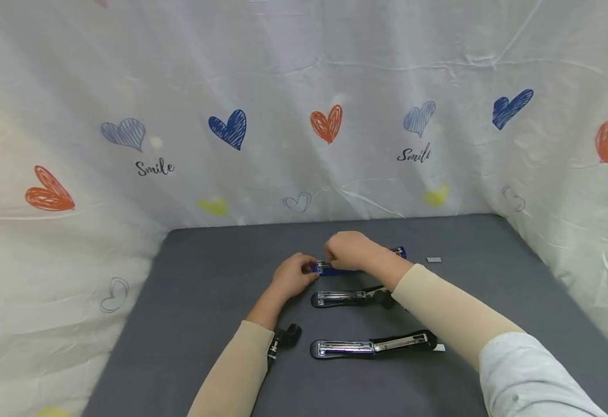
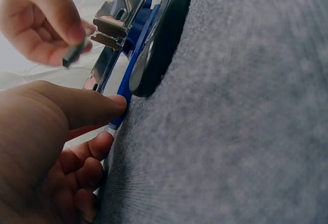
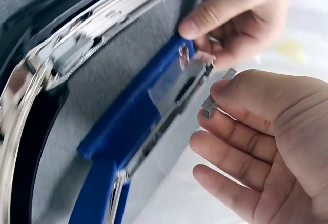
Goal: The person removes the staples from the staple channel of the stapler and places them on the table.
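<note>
An opened blue stapler (image 3: 118, 126) lies at the far part of the table, its metal magazine exposed. My left hand (image 1: 290, 277) pinches the stapler's left end between thumb and fingers. Over the magazine, my right hand (image 1: 350, 250) pinches a short grey strip of staples (image 3: 208, 106) between thumb and index finger. The other fingers of that hand are loosely bent. In the left wrist view the staple strip (image 2: 74, 54) is apart from the stapler's metal track. From the head, the right hand and forearm hide the middle of the stapler.
Two opened black staplers, one in the middle (image 1: 343, 297) and one nearer (image 1: 345, 347), lie in front of the blue one. Another black object (image 1: 285, 337) is partly hidden by my left sleeve. A grey staple strip (image 1: 433, 260) lies at right. A patterned white curtain (image 1: 283, 69) surrounds the table.
</note>
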### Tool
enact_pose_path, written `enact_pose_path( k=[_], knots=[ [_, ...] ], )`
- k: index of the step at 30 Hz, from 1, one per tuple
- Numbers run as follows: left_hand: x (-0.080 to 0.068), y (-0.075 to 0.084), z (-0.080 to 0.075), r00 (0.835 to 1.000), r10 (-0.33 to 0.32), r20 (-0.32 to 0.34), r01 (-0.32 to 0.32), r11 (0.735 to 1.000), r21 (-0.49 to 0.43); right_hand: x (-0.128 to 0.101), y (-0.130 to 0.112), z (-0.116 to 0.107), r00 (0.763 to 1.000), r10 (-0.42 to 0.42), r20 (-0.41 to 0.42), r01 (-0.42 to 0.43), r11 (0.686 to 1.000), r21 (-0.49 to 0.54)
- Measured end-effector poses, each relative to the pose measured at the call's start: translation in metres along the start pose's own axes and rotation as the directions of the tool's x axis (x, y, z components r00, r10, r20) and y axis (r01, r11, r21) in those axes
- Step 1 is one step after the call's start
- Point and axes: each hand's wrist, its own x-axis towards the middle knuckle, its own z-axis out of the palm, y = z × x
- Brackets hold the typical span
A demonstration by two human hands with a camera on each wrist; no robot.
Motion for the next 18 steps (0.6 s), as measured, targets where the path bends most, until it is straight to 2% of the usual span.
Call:
enact_pose_path(
  k=[9, 18],
  knots=[
    [-0.001, 0.003, -0.001, 1.000, 0.004, 0.009, -0.004, 1.000, -0.009, 0.016, -0.007, 0.013, 0.999, -0.043, -0.013, 0.043, 0.999, -0.001],
    [-0.002, 0.002, -0.001, 1.000, 0.006, -0.004, -0.006, 1.000, -0.021, 0.021, -0.011, 0.014, 1.000, 0.013, -0.013, -0.014, 0.999, -0.046]
  ],
)
